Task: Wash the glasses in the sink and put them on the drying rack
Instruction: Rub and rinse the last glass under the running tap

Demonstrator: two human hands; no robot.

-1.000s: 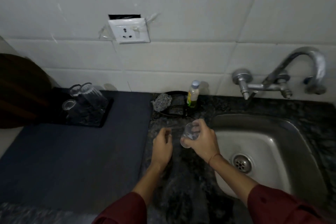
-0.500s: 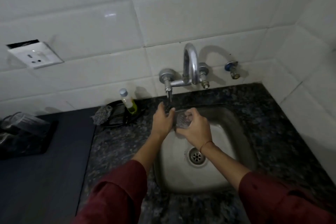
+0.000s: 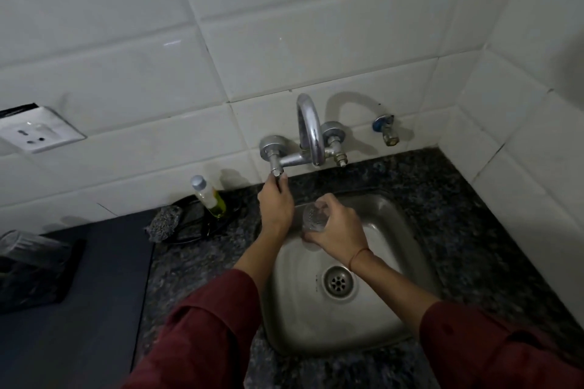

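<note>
My right hand point(image 3: 339, 232) grips a small clear glass point(image 3: 313, 218) and holds it over the back left part of the steel sink point(image 3: 379, 319), below the curved tap spout point(image 3: 311, 129). Fingers of my left hand point(image 3: 275, 204) are closed around the tap's left handle point(image 3: 274, 164). No water shows under the spout. At the far left edge a black drying rack point(image 3: 47, 275) carries an upturned clear glass point(image 3: 22, 245).
A small bottle of yellow liquid point(image 3: 208, 196) and a steel scrubber point(image 3: 164, 223) lie on a dark tray left of the sink. A wall socket point(image 3: 34, 133) sits on the tiles. A second valve point(image 3: 387, 131) sticks out right of the tap. Tiled wall closes the right side.
The view swung from the counter to the sink. My right hand carried the glass over the basin, and my left hand rose to take the tap's left handle.
</note>
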